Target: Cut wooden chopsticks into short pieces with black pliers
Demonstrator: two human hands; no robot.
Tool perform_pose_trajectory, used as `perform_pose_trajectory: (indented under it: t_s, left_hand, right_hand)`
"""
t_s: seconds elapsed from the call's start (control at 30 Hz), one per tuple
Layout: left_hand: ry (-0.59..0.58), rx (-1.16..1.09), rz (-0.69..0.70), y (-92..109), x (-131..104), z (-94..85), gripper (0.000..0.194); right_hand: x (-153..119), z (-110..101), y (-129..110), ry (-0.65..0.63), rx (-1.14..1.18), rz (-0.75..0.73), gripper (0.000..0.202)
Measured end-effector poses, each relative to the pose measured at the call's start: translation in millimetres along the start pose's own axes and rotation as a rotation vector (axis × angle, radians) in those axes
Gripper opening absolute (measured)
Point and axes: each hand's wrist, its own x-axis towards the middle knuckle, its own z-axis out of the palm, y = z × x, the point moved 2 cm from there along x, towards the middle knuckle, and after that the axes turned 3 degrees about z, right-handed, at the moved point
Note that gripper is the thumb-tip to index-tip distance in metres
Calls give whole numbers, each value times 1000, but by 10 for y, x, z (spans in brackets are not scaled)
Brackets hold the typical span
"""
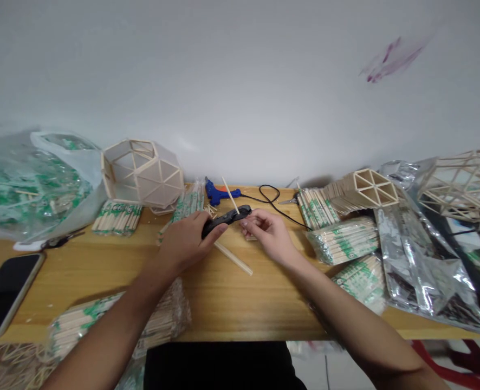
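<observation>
Left hand [188, 237] closed round the handles of a black hand tool [225, 218], mid-table; pale stick [230, 196] stands tilted at the tool's head. Right hand [270, 232] at the tool's tip, fingers curled in; can't tell how far open or if they grip anything. Containers: big clear bag [32, 189] at far left, loosely full of green-printed wrappers, some sticks visible. Clear pack [117, 218] beside it holds wrapped sticks in a row. Right side, clear pack [348, 241] also full of wrapped sticks, another pack [364, 280] just nearer the person. Silver bag [429, 265] lies right of both, contents unclear.
</observation>
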Motion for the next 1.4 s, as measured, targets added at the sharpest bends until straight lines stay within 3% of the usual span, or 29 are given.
perform_pose_trajectory:
  t_s: [0.7,0.9,1.2,1.4]
  left_hand:
    - [44,-60,22,-6,-31,1,51]
    - [63,-73,47,-2,-38,-10,46]
    - [54,-157,126,-12,-46,-32,45]
    - [40,-175,157,-24,-63,-31,44]
  right_hand:
    - [-28,-2,-49,12,-15,-13,30]
    - [-29,-24,-90,-69,53,45,37]
    - [-22,-52,-108,-269,197,95,29]
    - [-21,-30,-62,-357,387,215,26]
